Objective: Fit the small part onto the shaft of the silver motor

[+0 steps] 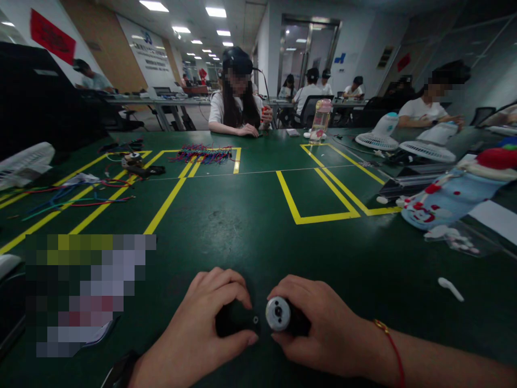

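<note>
My left hand [205, 318] is closed around a black rounded part [236, 320] near the front edge of the green table [250, 226]. My right hand [323, 328] grips a small motor whose round silver end face [278, 313] points toward the black part. The two pieces sit a few centimetres apart, almost touching. A red string bracelet is on my right wrist, and a dark band is on my left wrist.
Yellow tape lines [319, 218] mark boxes on the table. Coloured wires [204, 155] lie at the far left and middle. A person [238, 102] sits opposite. A water bottle [320, 121], white fans [428, 145], a stuffed toy [448, 196] and a small white piece [450, 288] lie to the right.
</note>
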The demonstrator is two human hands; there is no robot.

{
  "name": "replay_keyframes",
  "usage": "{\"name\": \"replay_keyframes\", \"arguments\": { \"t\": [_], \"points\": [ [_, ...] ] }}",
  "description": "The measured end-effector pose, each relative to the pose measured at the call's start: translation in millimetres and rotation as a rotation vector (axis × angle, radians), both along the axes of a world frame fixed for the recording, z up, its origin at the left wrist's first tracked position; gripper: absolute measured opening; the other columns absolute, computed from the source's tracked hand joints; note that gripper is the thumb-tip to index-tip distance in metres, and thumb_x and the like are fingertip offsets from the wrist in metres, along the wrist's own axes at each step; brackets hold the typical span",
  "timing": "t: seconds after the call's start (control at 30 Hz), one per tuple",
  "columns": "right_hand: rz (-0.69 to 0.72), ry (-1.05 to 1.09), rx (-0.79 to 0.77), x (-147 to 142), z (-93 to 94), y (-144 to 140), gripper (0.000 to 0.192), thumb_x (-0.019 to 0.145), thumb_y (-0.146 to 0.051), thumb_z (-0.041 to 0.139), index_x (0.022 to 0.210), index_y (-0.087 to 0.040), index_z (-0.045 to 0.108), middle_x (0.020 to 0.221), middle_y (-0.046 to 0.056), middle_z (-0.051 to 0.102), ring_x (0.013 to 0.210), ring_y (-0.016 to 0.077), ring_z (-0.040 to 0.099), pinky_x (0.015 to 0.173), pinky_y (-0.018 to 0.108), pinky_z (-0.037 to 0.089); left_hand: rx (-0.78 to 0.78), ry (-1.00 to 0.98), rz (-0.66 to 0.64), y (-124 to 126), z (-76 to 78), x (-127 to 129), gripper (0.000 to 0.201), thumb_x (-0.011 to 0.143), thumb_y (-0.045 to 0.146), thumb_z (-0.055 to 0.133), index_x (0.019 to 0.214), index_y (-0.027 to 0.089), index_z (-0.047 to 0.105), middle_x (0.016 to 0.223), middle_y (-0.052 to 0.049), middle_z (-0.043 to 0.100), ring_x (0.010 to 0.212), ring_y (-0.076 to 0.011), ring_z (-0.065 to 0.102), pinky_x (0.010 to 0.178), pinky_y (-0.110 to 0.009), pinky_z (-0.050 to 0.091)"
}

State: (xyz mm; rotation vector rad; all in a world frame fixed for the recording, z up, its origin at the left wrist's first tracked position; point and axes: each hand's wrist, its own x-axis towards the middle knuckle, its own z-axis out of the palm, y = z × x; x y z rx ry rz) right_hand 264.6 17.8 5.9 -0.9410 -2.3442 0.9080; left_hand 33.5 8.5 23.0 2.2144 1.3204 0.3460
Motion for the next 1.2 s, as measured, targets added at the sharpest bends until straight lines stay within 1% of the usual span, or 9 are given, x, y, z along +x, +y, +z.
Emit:
{"name": "replay_keyframes", "arguments": {
  "t": [0.1,0.2,0.33,0.47,0.53,0.67,0.77,0.97,1.2],
  "points": [
    [-0.013,0.023,-0.012,0.8,-0.1,-1.5,0.034,0.069,-0.016,0.065,0.102,-0.02,0.058,0.094,0.0,0.061,0.081,0.0146,0.055,0.07,0.027,0.041,0.013,-0.012,0.007,1.5,-4.0,-3.9,0.009,0.077,0.02,0.063,0.083,0.023,0.057,0.101,-0.001,0.06,0.095,-0.023,0.052,0.081,-0.036,0.038],
    [-0.041,0.018,-0.022,1.7,-0.3,-2.3,0.033,0.066,-0.014,0.065,0.098,-0.02,0.057,0.09,0.0,0.059,0.077,0.0145,0.053,0.066,0.027,0.041,0.049,-0.053,0.002,8.9,-12.0,-17.1,0.013,0.078,0.009,0.052,0.08,0.022,0.052,0.095,-0.001,0.058,0.091,-0.0206,0.052,0.081,-0.035,0.039],
    [-0.046,0.035,-0.041,1.8,-1.6,-2.2,0.033,0.066,-0.012,0.064,0.097,-0.02,0.057,0.089,-0.001,0.058,0.075,0.0135,0.053,0.064,0.026,0.04,0.094,-0.059,0.008,14.9,-18.6,-30.4,0.014,0.08,0.009,0.05,0.083,0.022,0.053,0.096,-0.001,0.056,0.092,-0.0208,0.052,0.081,-0.035,0.041],
    [-0.035,0.04,-0.013,1.0,-2.2,-2.5,0.034,0.067,-0.012,0.064,0.099,-0.021,0.058,0.089,-0.001,0.059,0.075,0.0138,0.053,0.065,0.026,0.04,0.134,-0.026,-0.052,4.7,-19.3,-17.0,0.024,0.079,0.022,0.065,0.102,0.029,0.059,0.111,-0.001,0.057,0.103,-0.0247,0.051,0.086,-0.04,0.04],
    [-0.029,0.038,-0.003,0.6,-1.9,-2.7,0.033,0.068,-0.013,0.065,0.1,-0.021,0.058,0.09,-0.001,0.06,0.077,0.014,0.054,0.066,0.026,0.04,0.118,-0.055,-0.088,-1.8,-19.4,-5.6,0.018,0.082,0.022,0.064,0.098,0.03,0.062,0.105,0.0,0.059,0.098,-0.0228,0.053,0.083,-0.038,0.042],
    [-0.008,0.016,0.014,-1.3,-1.3,-1.7,0.03,0.071,-0.017,0.066,0.1,-0.021,0.059,0.091,-0.002,0.061,0.077,0.0135,0.055,0.067,0.025,0.04,0.102,-0.269,0.009,-9.6,-14.0,9.1,0.014,0.089,0.019,0.057,0.093,0.028,0.066,0.093,0.0,0.06,0.087,-0.0175,0.058,0.075,-0.03,0.047],
    [0.01,-0.002,0.039,-3.2,-1.5,-0.8,0.029,0.073,-0.021,0.067,0.101,-0.021,0.059,0.093,-0.001,0.062,0.077,0.0136,0.055,0.066,0.025,0.04,0.192,-0.41,0.11,-12.7,-4.7,13.3,0.017,0.089,0.02,0.059,0.098,0.032,0.068,0.091,0.0,0.06,0.083,-0.0161,0.059,0.07,-0.026,0.049],
    [0.01,-0.053,0.076,-5.4,-1.8,-2.2,0.022,0.076,-0.026,0.065,0.097,-0.02,0.059,0.09,0.0,0.061,0.075,0.0148,0.054,0.064,0.026,0.039,0.205,-0.404,0.034,-14.7,6.6,22.8,0.019,0.085,0.021,0.064,0.097,0.032,0.072,0.087,0.0,0.062,0.077,-0.0165,0.06,0.065,-0.025,0.051],
    [0.024,-0.046,0.106,-5.9,-2.2,-2.6,0.02,0.077,-0.025,0.064,0.096,-0.02,0.058,0.088,0.001,0.061,0.074,0.0148,0.053,0.063,0.026,0.038,0.106,-0.403,0.07,-15.4,10.0,29.6,0.019,0.086,0.021,0.059,0.097,0.03,0.072,0.09,0.0,0.06,0.083,-0.0169,0.06,0.071,-0.026,0.05]
  ]
}}
